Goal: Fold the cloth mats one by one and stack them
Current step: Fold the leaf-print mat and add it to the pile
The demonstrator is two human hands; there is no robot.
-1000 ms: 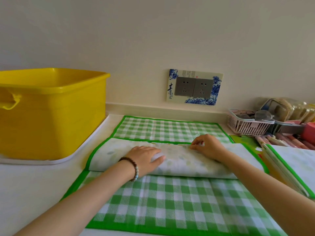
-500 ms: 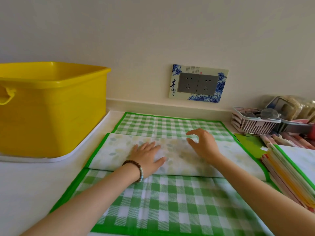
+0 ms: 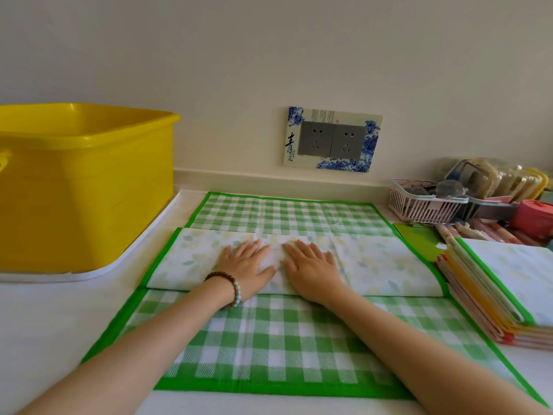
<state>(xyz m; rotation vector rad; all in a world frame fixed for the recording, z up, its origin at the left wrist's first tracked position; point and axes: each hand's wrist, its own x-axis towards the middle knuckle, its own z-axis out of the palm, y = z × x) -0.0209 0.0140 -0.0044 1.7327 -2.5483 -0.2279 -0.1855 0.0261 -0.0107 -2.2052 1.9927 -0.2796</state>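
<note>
A green-checked cloth mat (image 3: 269, 348) with a bright green border lies spread on the white counter. A folded mat (image 3: 380, 265), pale with a leaf print, lies across its middle as a long strip. My left hand (image 3: 248, 265), with a bead bracelet at the wrist, rests flat on the strip's centre. Right beside it lies my right hand (image 3: 311, 268), also flat with fingers spread. Neither hand grips anything. A stack of folded mats (image 3: 496, 283) sits at the right, its top one showing the same leaf print.
A large yellow tub (image 3: 80, 187) on a white tray stands at the left. A white basket (image 3: 425, 205) with small items, plastic packets and a pink container crowd the back right. A wall socket plate (image 3: 332, 139) sits above the counter's back edge.
My right hand let go of the strip's far edge and came down flat beside the left hand. The folded strip now lies flatter. The camera has moved closer.
</note>
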